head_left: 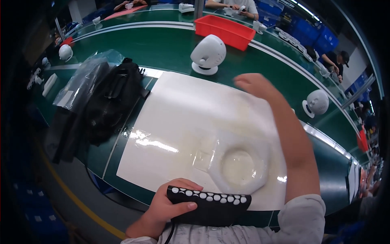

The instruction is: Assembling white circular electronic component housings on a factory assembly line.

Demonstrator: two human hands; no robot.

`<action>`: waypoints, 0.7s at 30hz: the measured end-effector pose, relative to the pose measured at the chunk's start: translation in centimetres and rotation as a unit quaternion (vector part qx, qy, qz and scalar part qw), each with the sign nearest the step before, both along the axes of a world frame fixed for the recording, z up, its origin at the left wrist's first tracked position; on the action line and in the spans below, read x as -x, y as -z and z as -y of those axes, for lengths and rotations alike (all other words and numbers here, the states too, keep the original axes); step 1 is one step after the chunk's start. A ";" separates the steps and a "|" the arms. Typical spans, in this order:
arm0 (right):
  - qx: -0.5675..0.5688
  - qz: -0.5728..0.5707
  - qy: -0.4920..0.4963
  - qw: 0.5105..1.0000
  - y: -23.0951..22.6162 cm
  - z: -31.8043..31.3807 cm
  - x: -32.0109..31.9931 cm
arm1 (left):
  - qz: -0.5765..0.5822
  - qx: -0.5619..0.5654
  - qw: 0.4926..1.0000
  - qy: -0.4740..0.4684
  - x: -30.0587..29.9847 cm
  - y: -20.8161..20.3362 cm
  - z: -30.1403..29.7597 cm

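The green tabletop (170,49) curves away in front of me, with a big white mat (183,118) lying across its near part. Far of the mat stands a white rounded device (208,53), a red bin (223,30) beyond it. A black mesh bag (111,101) lies at the mat's left edge. On the mat's near right sits a clear ring-shaped tray (239,166). My left hand (164,209) grips a black pad with white dots (209,203) at the near edge. My right hand (254,85), blurred, looks loosely open and empty, stretched toward the white device. I judge I am reaching for it; next calls for a steady grasp around its body.
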State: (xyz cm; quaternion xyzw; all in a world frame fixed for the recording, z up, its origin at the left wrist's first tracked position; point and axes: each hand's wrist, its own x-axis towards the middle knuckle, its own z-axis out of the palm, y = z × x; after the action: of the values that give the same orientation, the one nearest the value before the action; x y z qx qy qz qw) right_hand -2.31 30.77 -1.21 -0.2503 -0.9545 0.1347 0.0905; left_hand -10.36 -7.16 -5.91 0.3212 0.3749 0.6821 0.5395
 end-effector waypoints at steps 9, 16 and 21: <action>-0.116 0.033 0.112 0.986 4.4 4.3 11.8 | 0.071 0.120 0.990 -0.013 0.0 -2.7 0.6; -0.149 -0.198 0.140 0.959 0.2 2.6 4.7 | 0.006 0.068 0.997 -0.037 -0.1 -0.9 0.7; 0.244 -0.418 0.114 0.868 -3.8 10.4 -4.6 | -0.031 0.046 0.997 -0.051 -0.1 0.3 1.1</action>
State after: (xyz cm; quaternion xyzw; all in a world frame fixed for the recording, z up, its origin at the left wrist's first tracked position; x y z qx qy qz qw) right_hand 2.33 20.39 2.61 -0.2917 -0.7290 0.4438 0.4320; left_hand -10.21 -8.31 -6.24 0.2976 0.4383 0.6802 0.5066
